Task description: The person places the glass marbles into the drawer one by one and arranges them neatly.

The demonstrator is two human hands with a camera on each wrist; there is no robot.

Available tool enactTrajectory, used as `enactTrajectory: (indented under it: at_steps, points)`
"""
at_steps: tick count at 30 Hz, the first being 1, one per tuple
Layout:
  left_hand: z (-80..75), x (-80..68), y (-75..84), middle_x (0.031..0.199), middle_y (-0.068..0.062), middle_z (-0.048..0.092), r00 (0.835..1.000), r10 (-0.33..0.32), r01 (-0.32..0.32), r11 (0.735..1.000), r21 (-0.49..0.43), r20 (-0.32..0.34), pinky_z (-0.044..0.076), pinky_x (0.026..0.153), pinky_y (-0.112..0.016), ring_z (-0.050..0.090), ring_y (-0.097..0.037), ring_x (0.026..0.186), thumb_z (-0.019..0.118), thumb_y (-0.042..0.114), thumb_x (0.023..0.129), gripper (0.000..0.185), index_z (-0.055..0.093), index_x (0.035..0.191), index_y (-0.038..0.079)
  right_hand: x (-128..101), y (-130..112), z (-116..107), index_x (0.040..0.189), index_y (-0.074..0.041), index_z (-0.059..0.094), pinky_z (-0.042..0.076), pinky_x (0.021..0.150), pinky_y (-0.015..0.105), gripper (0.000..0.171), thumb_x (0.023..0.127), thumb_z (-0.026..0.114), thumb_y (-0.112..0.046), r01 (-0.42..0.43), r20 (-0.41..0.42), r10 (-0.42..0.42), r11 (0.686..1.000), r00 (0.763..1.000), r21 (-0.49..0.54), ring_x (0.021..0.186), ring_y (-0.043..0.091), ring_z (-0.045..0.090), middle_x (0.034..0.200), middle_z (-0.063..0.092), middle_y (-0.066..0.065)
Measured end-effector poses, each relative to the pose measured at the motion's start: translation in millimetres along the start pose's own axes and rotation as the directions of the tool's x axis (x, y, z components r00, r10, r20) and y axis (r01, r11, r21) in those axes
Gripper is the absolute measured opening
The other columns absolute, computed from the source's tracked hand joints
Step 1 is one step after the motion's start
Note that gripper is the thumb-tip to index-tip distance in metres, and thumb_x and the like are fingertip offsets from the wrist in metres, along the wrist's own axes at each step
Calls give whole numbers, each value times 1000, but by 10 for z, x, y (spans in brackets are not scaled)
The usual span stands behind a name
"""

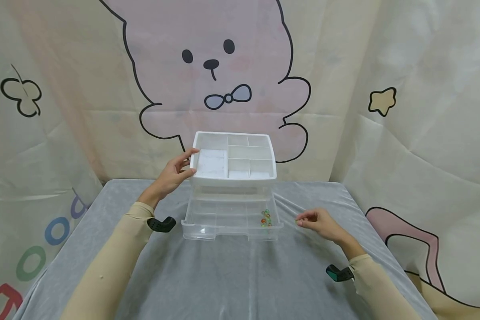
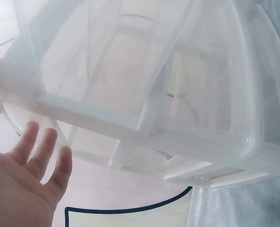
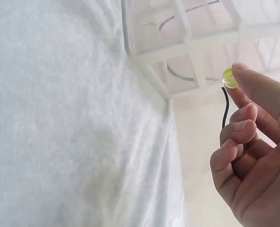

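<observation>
A storage box of clear and white plastic stands on the table, its white top tray split into several compartments. Below it a clear drawer is pulled out toward me. Several green and orange marbles lie in the drawer's right compartment. My left hand grips the left edge of the top between thumb and index finger; in the left wrist view the other fingers are spread beside the frame. Right of the drawer, my right hand pinches a yellow-green marble between thumb and index finger.
A grey cloth covers the table. Behind it hangs a curtain printed with a pink bear, and more printed curtains close off both sides.
</observation>
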State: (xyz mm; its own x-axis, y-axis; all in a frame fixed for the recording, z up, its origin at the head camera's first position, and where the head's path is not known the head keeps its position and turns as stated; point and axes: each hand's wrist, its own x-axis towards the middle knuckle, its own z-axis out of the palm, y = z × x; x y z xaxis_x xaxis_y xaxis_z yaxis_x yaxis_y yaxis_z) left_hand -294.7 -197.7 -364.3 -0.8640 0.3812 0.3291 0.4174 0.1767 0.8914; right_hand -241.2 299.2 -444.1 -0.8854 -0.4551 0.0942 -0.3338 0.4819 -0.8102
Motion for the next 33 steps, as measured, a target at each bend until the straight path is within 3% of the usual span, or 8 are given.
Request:
enactTrajectory:
  at_steps: [8,18,33]
  points:
    - [-3,-5,0,168,-9,23,1000,11,-11,1000,15,2,46,91,-14,37,-40,146,54,8,103,60,33,158,11,34,-159,0,104,11,72,45,60,21,18,95,67,-3,47,-38,-46,999,998,24,67,-1,50,74,57,-9]
    - [1,0,-4,168,-10,23,1000,19,-19,1000,7,-3,47,91,-13,36,-41,146,55,7,102,60,34,158,10,105,-314,-49,102,8,73,41,56,21,17,95,69,-7,44,-70,-42,999,997,26,62,0,46,72,56,-7]
    - [1,-6,1,169,-10,21,1000,14,-13,1000,12,-6,47,91,-13,36,-41,147,55,7,102,60,34,157,10,184,-697,-68,100,8,73,41,54,20,12,93,69,0,151,-100,-148,988,984,22,61,-1,46,70,54,-10]
